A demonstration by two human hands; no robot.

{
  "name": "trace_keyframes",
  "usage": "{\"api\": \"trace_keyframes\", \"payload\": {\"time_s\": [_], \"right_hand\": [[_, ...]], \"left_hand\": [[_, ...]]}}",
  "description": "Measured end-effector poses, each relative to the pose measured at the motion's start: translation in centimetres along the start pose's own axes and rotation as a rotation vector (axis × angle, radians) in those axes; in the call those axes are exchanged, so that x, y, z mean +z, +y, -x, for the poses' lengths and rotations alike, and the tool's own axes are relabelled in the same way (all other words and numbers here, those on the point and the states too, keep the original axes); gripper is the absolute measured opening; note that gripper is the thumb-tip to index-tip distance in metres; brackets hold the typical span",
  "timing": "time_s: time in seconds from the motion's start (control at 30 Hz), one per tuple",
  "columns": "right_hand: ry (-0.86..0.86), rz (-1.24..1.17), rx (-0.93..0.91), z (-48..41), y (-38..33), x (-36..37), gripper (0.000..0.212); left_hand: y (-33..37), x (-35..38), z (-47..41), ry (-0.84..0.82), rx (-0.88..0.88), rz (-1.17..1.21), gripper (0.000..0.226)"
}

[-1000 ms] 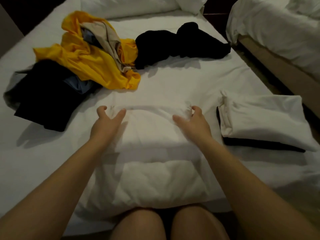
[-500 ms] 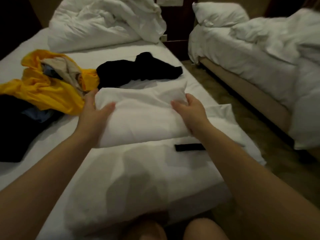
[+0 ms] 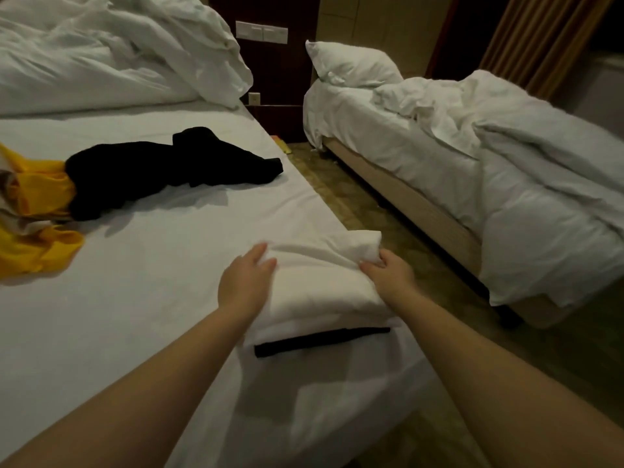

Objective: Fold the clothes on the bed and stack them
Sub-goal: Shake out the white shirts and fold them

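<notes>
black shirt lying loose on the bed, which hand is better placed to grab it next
Left. The left hand is on the side of the stack nearer the black shirt; the right hand sits at the bed's edge.

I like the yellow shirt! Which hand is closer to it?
Left. The left hand rests on the folded white garment, on its side toward the yellow shirt; the right hand holds the far side.

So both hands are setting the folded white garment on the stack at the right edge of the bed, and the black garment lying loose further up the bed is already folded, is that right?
Not quite. In the head view the black garment is unfolded, sprawled in a crumpled heap next to the yellow garment. The rest holds: the left hand and right hand are setting the folded white garment on the stack at the right edge of the bed.
</notes>
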State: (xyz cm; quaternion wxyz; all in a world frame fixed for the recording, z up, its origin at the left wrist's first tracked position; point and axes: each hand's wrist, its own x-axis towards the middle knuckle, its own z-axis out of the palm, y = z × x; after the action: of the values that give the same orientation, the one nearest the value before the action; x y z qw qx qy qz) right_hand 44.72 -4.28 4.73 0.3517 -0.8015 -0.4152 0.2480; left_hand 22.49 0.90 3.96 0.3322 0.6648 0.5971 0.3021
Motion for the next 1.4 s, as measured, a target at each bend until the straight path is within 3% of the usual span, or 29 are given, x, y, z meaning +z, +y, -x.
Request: {"api": "trace_keyframes", "payload": {"time_s": [0.1, 0.2, 0.3, 0.43, 0.63, 0.7, 0.77, 0.87, 1.0, 1.2, 1.4], "right_hand": [[0.162, 0.232, 0.015, -0.3, 0.0, 1.5, 0.05], [0.307, 0.412, -0.187, 0.7, -2.2, 2.4, 0.063], [0.116, 0.638, -0.44, 1.3, -4.2, 4.5, 0.05], [-0.161, 0.742, -0.245, 0.3, -2.1, 6.8, 0.055], [-0.21, 0.712, -0.001, -1.3, -2.3, 5.5, 0.087], [-0.227, 0.775, -0.02, -1.3, -3.0, 4.4, 0.089], [-0.181, 0.846, -0.165, -0.8, -4.2, 4.1, 0.086], [-0.114, 0.786, -0.416, 0.9, -8.1, 6.3, 0.077], [-0.11, 0.705, -0.596, 4.0, -13.4, 12.9, 0.07], [-0.241, 0.543, -0.714, 8.2, -17.6, 23.3, 0.066], [-0.339, 0.369, -0.715, 10.2, -21.0, 32.3, 0.06]], "left_hand": [[0.5, -0.4, 0.1, -0.029, -0.016, -0.2, 0.05], [1.9, -0.4, 0.5, 0.126, 0.228, -0.557, 0.06], [2.3, 1.3, 0.5, -0.006, 0.384, -0.665, 0.056], [-0.2, 3.4, 0.6, -0.167, 0.274, -0.694, 0.053], [0.1, 3.3, 0.5, -0.222, 0.132, -0.705, 0.063], [-0.2, 2.0, 0.6, -0.203, 0.103, -0.655, 0.072], [-0.9, -0.2, 0.8, -0.145, 0.107, -0.631, 0.077], [-2.8, -4.9, 1.4, 0.004, 0.135, -0.685, 0.076], [-6.3, -12.5, 2.6, 0.139, 0.049, -0.752, 0.074], [-15.3, -22.9, 5.0, 0.265, -0.19, -0.782, 0.068], [-24.6, -27.4, 6.8, 0.308, -0.37, -0.714, 0.066]]}}
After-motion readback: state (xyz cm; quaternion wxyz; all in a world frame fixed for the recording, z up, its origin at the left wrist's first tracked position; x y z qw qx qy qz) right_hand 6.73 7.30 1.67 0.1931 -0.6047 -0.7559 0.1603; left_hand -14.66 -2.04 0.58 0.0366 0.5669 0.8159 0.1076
